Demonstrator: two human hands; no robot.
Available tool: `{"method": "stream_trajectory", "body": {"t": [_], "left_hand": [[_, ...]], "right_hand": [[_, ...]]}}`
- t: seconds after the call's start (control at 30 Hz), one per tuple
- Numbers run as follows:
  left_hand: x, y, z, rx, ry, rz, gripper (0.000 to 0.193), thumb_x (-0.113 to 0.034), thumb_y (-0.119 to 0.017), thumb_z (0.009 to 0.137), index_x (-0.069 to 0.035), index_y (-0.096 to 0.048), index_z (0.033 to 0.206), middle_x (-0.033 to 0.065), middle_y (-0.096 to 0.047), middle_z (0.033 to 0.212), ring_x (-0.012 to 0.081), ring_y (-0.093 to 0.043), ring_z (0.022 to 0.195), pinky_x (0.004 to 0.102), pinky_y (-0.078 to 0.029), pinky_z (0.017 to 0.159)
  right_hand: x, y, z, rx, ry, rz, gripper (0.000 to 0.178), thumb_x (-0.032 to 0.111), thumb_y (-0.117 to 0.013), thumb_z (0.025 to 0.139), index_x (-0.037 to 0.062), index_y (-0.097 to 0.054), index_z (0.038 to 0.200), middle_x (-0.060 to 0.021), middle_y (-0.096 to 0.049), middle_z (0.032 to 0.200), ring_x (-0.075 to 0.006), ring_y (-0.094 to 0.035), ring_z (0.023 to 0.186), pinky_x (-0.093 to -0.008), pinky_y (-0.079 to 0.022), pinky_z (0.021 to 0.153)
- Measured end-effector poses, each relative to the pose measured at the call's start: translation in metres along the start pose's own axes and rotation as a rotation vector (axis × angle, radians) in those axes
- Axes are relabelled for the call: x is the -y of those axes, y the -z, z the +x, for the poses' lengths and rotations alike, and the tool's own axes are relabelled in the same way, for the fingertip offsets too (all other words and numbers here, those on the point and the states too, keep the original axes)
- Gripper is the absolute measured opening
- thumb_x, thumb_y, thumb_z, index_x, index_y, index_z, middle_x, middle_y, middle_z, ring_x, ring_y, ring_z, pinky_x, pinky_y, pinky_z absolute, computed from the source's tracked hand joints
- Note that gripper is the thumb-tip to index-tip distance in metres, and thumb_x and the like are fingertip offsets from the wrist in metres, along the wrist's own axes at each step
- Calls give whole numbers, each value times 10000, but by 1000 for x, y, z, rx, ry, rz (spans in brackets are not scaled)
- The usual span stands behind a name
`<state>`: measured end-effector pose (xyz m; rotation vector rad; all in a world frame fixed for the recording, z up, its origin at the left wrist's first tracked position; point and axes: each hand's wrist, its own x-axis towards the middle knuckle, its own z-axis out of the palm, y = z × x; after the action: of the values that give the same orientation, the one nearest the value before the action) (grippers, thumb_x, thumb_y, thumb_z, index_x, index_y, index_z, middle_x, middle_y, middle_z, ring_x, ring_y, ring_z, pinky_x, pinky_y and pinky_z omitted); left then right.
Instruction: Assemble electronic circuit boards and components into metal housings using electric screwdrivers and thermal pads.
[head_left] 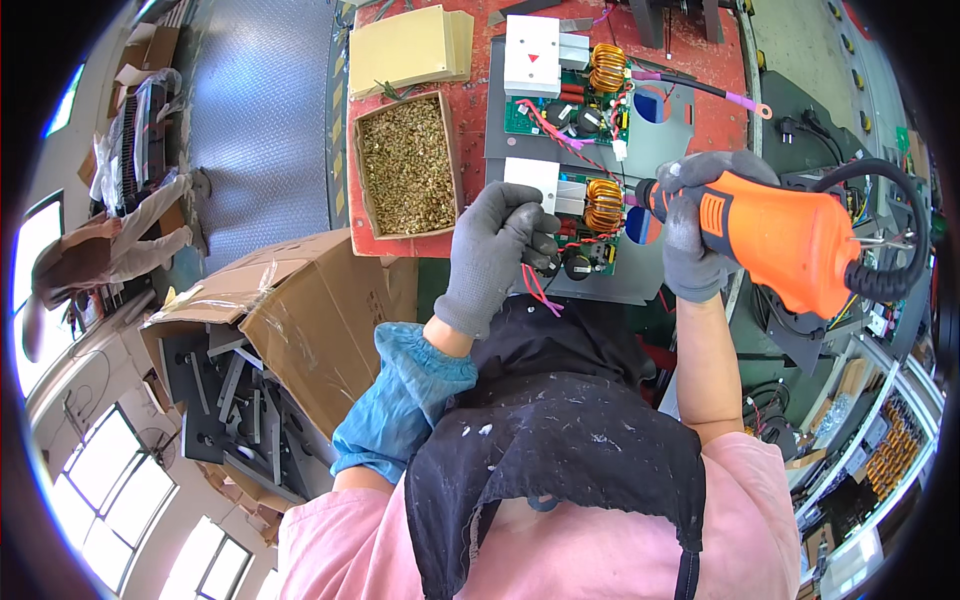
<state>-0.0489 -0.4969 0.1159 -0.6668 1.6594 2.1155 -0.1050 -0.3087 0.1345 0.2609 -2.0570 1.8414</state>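
Observation:
My right hand (692, 235), in a grey glove, grips an orange corded power drill (775, 235). The drill lies nearly level, its dark nose pointing left over the nearer circuit board (600, 255). My left hand (500, 240), also gloved, is at that board's left side with its fingers curled together; whatever they may hold is hidden. Beside it sits the board's white block (532, 178), partly covered by the hand. A copper-wound coil (603, 205) stands between my two hands. Red and pink wires (541, 292) hang off the board's near edge, below my left fingers.
A second similar board (519, 122) lies farther back on the red table (480, 90). Left of it are a carton of small screws (408, 165) and stacked yellowish sheets (412, 48). A large cardboard box (320, 330) holds black metal parts. Another person (110, 250) walks at far left.

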Motion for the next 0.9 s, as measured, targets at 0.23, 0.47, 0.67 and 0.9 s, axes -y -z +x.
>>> {"method": "stream_trajectory", "body": {"t": [0.23, 0.47, 0.67, 0.9], "left_hand": [[-3, 2, -2, 36, 49, 40, 166, -162, -552, 946, -5, -569, 999, 85, -656, 760, 98, -589, 608, 210, -465, 529], [3, 2, -1, 26, 60, -79, 187, -165, -609, 914, 14, -632, 967, 39, -636, 733, 78, -549, 595, 217, -443, 534], [-8, -1, -3, 47, 136, -269, 262, -225, -617, 921, 6, -624, 1047, 15, -598, 768, 58, -500, 609, 183, -400, 533], [-11, -12, -19, 128, 260, -356, 511, -533, -557, 889, -37, -579, 1009, -20, -509, 702, 56, -421, 524, 178, -329, 452]], "right_hand": [[-12, 7, 2, 214, 189, 5, 332, 67, -655, 796, 27, -440, 1046, -55, -571, 799, -145, -569, 684, -333, -516, 644], [8, 6, 7, 18, -1, 346, 511, -59, -620, 767, 19, -441, 1239, -59, -562, 911, -136, -567, 776, -293, -525, 661], [60, 31, 28, 17, -55, 507, 449, 259, -642, 794, 3, -470, 1120, -80, -536, 879, -186, -546, 815, -344, -456, 734], [87, 36, 15, 106, 159, 538, 506, 402, -616, 784, 101, -447, 1154, -19, -436, 872, -144, -493, 762, -297, -397, 690]]}}
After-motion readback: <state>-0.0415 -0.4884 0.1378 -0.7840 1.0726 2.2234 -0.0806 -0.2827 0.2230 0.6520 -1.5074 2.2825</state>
